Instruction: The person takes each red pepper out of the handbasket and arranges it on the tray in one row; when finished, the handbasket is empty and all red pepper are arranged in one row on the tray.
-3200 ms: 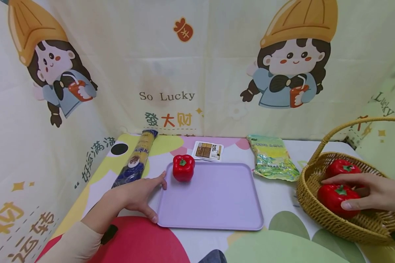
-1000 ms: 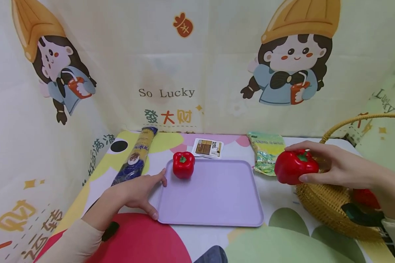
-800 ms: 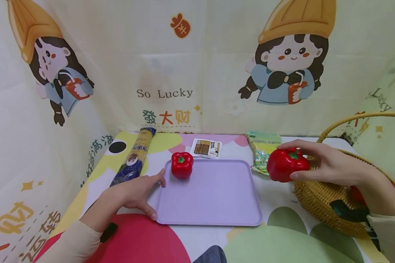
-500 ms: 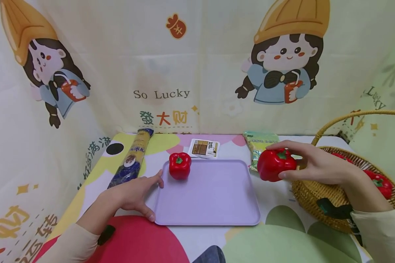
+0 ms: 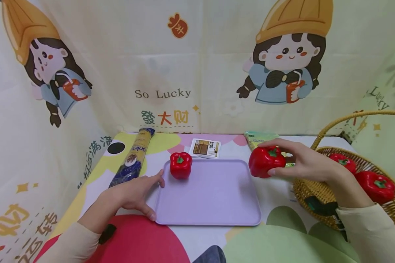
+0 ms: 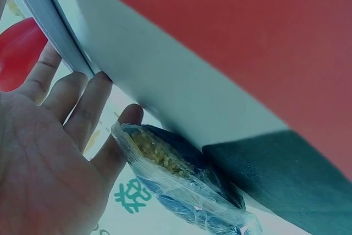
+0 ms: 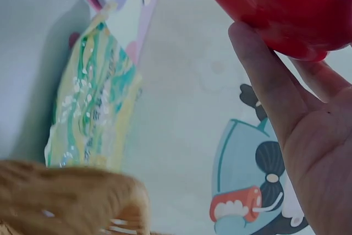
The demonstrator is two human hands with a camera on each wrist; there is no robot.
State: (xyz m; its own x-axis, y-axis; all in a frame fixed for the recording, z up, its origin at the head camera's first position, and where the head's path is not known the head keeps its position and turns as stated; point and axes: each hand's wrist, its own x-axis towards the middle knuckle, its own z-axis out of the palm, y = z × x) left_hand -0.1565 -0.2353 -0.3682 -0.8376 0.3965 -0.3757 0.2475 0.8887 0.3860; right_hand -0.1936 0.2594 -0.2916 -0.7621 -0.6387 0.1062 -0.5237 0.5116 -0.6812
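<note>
My right hand (image 5: 303, 160) grips a red bell pepper (image 5: 266, 161) with a green stem, thumb below and fingers over it. The pepper hangs in the air by the right edge of a lilac tray (image 5: 210, 197). Another red bell pepper (image 5: 180, 166) stands in the tray's back left corner. My left hand (image 5: 135, 195) touches the tray's left edge, thumb and fingers spread. In the left wrist view the fingers of the left hand (image 6: 60, 136) lie against the rim. The right wrist view shows the held pepper (image 7: 291, 4) at the right hand's (image 7: 308, 119) fingertips.
A wicker basket (image 5: 311, 188) with a tall handle stands on the right, holding two red bell peppers (image 5: 375, 186). Behind the raised hand lies a green-yellow packet (image 5: 258, 137). A long pasta bag (image 5: 133, 157) lies left of the tray, a small flat packet (image 5: 204, 148) behind it.
My right hand has taken a bell pepper out of the basket and carried it up and left to the tray's right edge. My left hand stays at the tray's left edge.
</note>
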